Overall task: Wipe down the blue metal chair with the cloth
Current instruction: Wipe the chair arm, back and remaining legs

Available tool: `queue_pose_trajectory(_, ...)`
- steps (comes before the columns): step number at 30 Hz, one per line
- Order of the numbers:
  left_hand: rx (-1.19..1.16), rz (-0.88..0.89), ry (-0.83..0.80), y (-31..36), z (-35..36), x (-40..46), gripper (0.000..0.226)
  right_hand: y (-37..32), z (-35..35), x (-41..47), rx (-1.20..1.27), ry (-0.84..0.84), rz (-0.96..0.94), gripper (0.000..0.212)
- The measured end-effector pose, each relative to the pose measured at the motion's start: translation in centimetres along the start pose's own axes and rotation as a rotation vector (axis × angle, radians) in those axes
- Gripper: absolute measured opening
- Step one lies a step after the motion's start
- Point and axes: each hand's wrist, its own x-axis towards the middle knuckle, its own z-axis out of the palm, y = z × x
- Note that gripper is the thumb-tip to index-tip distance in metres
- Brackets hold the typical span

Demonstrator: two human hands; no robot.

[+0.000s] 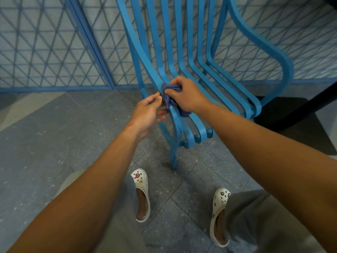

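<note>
tiled floor, right hand gripping cloth

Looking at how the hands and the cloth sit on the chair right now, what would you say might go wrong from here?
The cloth is bunched around one slat, gripped by the right hand, so it may snag in the narrow gaps. The left hand has fingers by the same slat of the blue chair and could get pinched. Other slats might be missed.
</note>
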Motion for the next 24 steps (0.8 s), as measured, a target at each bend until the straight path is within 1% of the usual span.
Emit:
queue_pose_trajectory(2, -0.022, -0.009, 0.014, 0.3, -0.2, 0.0, 0.028, -0.3, 0.7, 0.4, 0.034, -0.012, 0.033, 0.015)
queue_pose_trajectory(6, -0.092, -0.033, 0.022, 0.7, 0.0, 0.0, 0.027, 1.0, 0.1, -2.1, 0.057, -0.066, 0.001, 0.016)
queue_pose_trajectory(9, -0.041, -0.030, -0.014, 0.7, -0.1, -0.3, 0.029, 2.6, -0.6, -4.1, 0.060, -0.152, 0.020, 0.015)
queue_pose_trajectory(11, -0.016, -0.027, -0.024, 0.5, -0.1, -0.6, 0.030, 2.7, -0.8, -3.7, 0.064, -0.187, 0.051, 0.017)
queue_pose_trajectory(12, -0.011, -0.021, -0.022, 0.5, -0.1, -0.7, 0.028, 2.2, -0.8, -3.0, 0.060, -0.182, 0.062, 0.019)
queue_pose_trajectory(15, 0.008, -0.014, 0.001, 0.6, 0.0, -0.8, 0.030, 0.4, 0.6, -0.7, 0.073, -0.087, 0.106, 0.025)
queue_pose_trajectory(18, 0.041, -0.020, 0.030, 0.7, -0.2, -0.8, 0.035, -0.2, 1.5, -0.2, 0.081, -0.078, 0.112, 0.027)
queue_pose_trajectory(22, 0.026, -0.021, 0.029, 0.6, -0.4, -0.7, 0.032, 1.4, 0.3, -2.7, 0.041, -0.183, 0.055, 0.025)
queue_pose_trajectory(24, 0.049, -0.025, 0.008, 0.4, -0.6, -0.6, 0.040, 2.1, -0.1, -4.0, 0.011, -0.241, 0.058, 0.027)
